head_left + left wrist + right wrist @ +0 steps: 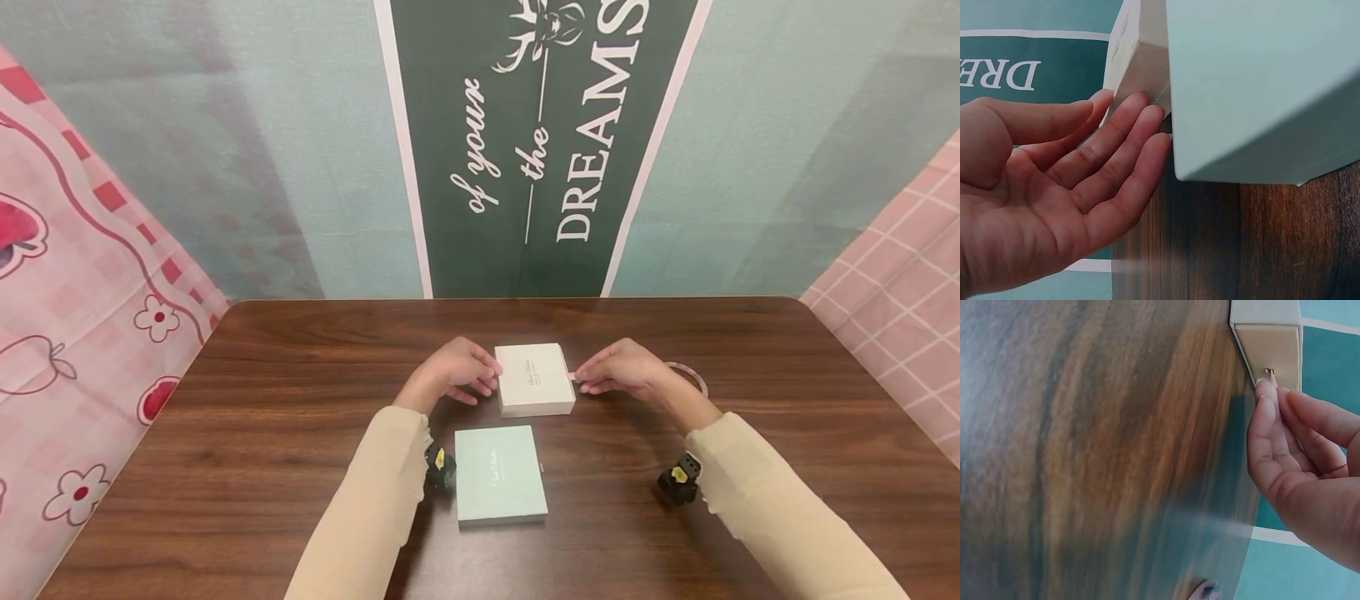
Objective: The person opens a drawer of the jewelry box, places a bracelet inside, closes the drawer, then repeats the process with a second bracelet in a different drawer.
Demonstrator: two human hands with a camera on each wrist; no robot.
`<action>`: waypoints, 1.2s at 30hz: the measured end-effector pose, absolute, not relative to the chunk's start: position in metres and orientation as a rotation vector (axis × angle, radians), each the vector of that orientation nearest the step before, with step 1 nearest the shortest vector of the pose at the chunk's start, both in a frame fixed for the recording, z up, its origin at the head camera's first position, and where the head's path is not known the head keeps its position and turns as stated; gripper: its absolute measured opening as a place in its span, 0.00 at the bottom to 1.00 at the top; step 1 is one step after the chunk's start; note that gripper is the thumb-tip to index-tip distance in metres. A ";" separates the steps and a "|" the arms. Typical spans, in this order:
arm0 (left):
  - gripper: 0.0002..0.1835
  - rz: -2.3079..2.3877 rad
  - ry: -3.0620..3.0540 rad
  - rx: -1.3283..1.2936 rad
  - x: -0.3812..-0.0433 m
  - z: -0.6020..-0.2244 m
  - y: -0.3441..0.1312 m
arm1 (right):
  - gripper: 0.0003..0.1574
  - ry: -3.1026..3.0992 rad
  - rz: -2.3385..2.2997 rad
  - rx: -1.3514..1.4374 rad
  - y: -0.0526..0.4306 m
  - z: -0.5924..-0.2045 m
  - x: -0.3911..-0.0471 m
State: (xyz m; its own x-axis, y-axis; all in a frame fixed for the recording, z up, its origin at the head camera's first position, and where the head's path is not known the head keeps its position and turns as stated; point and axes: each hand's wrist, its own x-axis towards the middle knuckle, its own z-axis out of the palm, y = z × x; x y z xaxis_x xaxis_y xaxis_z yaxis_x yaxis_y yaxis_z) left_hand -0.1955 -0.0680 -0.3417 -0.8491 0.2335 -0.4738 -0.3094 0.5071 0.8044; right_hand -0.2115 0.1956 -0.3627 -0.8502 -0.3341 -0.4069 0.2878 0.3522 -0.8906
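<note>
A white drawer-style box (534,387) with small printed lettering lies on the table between both hands. At its left side, my left hand (459,372) touches it with fingers extended; the left wrist view has the fingertips against the box's end (1147,72). My right hand (624,371) pinches a small pull tab (1273,377) on the opposite end, between thumb and fingers. Inside the sleeve there, the drawer front (1266,350) shows beige. Nearer to me lies a flat mint-green box (498,475) with white lettering, large in the left wrist view.
The brown wooden table (300,467) reaches back to a teal and dark green curtain (510,250) with lettering. A thin ring-shaped band (696,379) lies partly behind the right forearm. Pink patterned cloth (82,333) hangs at the left, pink checked cloth (900,325) at the right.
</note>
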 end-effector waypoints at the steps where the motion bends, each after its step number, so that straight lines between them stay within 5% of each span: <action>1: 0.06 1.333 2.217 -0.062 -0.195 -0.342 -0.068 | 0.17 2.083 -1.535 -0.039 0.196 -0.363 -0.212; 36: 0.06 1.321 2.232 -0.090 -0.196 -0.341 -0.068 | 0.18 2.058 -1.572 0.011 0.212 -0.363 -0.212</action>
